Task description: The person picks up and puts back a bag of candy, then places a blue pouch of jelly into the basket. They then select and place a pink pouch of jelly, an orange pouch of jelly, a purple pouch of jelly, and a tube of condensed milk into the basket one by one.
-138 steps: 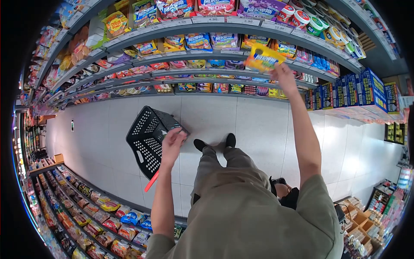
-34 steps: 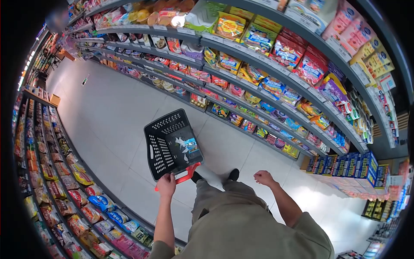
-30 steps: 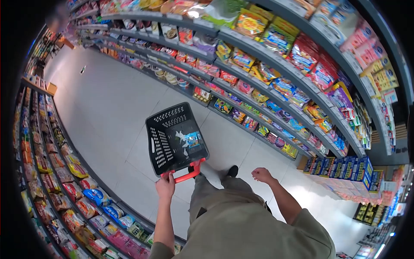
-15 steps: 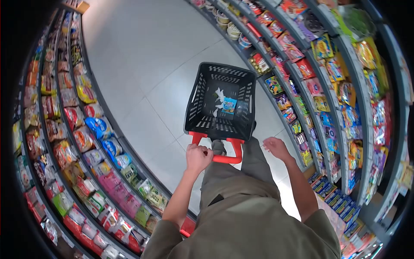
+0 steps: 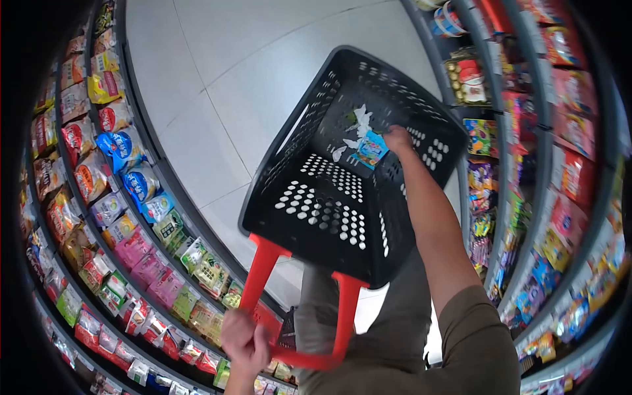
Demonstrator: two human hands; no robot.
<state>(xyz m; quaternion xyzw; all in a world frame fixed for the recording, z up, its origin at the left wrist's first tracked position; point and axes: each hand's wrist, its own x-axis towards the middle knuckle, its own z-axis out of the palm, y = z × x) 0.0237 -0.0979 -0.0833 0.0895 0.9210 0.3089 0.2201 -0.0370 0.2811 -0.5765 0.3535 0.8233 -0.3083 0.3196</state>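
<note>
Print on the packet (image 5: 370,149) at my right hand (image 5: 397,139) unreadable; grip there I cannot tell. White scraps (image 5: 359,121) in the basket (image 5: 329,210) unidentifiable. Left hand (image 5: 245,339) covers part of the red handle (image 5: 343,316), wrist cut off below.

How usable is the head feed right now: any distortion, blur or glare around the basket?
Head view: strong fisheye bends the shelves into arcs, with black corners; lighting is even, the floor bright without harsh glare; basket and blue packet at the right hand are sharp; right-edge shelves look smeared; left hand on the red handle sits low in frame.
</note>
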